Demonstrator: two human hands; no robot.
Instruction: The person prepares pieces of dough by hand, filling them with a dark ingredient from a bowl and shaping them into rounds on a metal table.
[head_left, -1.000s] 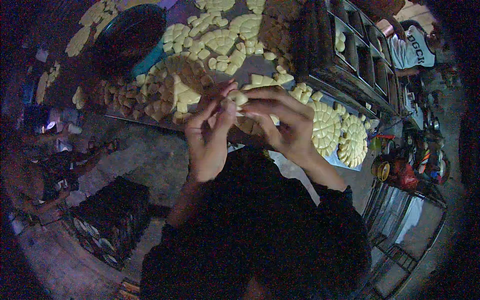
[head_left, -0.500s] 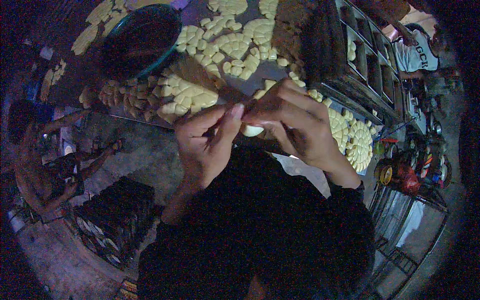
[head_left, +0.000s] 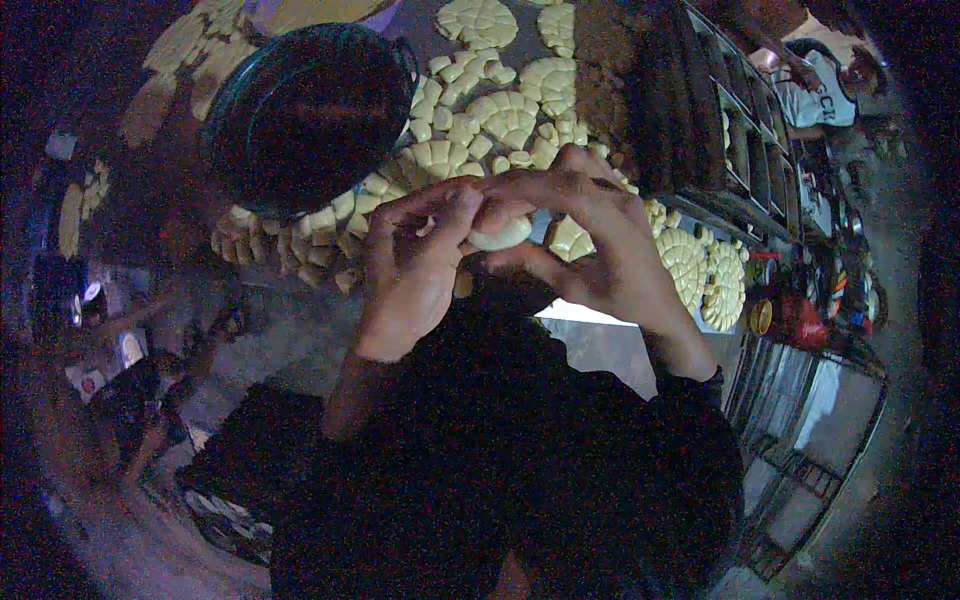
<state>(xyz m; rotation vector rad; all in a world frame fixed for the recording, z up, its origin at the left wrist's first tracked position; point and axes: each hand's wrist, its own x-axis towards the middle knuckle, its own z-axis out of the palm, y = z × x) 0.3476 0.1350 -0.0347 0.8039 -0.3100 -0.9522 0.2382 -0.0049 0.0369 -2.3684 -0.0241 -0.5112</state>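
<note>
A small pale lump of dough is pinched between my two hands above the near edge of the table. My left hand is closed, with its thumb and fingertips on the lump's left side. My right hand curls round it from the other side, fingers over the top and thumb underneath. The fingers hide part of the lump. Beyond and beside my hands lie many cut dough pieces, some loose, others clustered in flat rounds. One pale piece shows through the gap in my right hand.
A large dark basin stands at the far left of the table. A wooden compartment rack is on the right. One person is at the left, another in a white shirt at the far right. A metal frame stands lower right.
More of the dough lump shows between my fingers than before. My right hand has opened wider round it. The view has shifted, with the basin and table appearing lower and further right.
</note>
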